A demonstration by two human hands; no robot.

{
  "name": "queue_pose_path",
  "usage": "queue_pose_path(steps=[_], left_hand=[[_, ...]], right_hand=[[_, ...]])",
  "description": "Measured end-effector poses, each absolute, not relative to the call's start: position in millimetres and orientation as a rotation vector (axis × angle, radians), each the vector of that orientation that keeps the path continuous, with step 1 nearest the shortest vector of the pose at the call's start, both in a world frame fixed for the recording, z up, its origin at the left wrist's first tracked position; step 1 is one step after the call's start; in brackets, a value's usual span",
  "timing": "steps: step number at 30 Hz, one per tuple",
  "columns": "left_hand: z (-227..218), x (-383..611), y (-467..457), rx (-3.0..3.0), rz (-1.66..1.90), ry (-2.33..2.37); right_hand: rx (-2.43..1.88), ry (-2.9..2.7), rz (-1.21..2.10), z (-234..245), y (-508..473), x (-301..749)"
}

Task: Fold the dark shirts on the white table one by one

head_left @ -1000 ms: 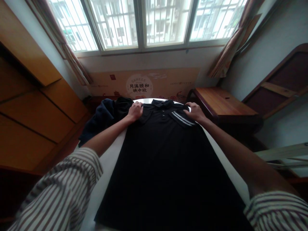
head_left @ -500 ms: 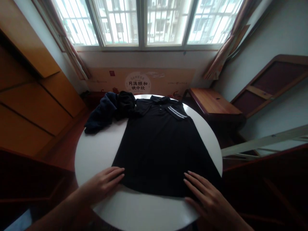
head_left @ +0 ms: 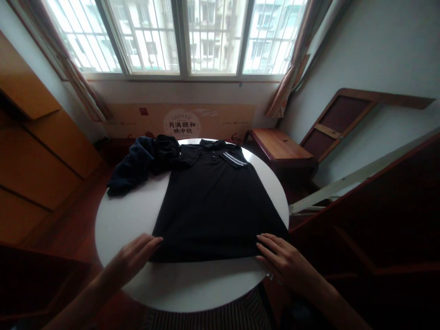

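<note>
A black polo shirt (head_left: 209,206) lies flat on a round white table (head_left: 127,215), collar far, hem near. Its long way runs near to far, so the shirt stretches away from both hands, toward the far side of the table.

L hand (head_left: 132,259) is open, w/ the fingertips (head_left: 160,239) at the hem's left corner. R hand (head_left: 283,261) is open too, w/ the fingers (head_left: 266,243) lying on the hem's right corner, a bit more on the shirt than L hand. Neither hand seems to pinch the cloth.

Far left on the table, dark blue cloth (head_left: 132,167) lies in a heap, and a black bundle (head_left: 167,153) sits btw it and the shirt. A wooden bench (head_left: 278,146) stands far right, by a big window (head_left: 178,36).
</note>
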State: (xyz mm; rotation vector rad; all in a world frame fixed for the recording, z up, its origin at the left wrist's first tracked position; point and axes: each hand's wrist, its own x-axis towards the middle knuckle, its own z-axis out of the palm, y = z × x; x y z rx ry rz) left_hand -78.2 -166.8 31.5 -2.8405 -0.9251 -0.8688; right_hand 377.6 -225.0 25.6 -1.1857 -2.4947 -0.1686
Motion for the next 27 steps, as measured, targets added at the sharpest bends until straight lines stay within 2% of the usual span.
queue_pose_path(steps=[12,18,24,27], left_hand=[[29,-70,-167,-2.758,-0.999,-1.062],[16,-87,-165,-2.928,-0.8,-0.966],[-2,-97,-172,-2.851,-0.785,-1.357],[-7,-102,-175,-2.777,-0.639,-1.611]], right_hand=[[-1.046,-2.669,-0.242,27,-203,316],[-1.209,-2.651,-0.267,21,-200,337],[-1.5,-2.5,-0.501,22,-205,393],[-1.62,-2.441,-0.547,24,-210,416]])
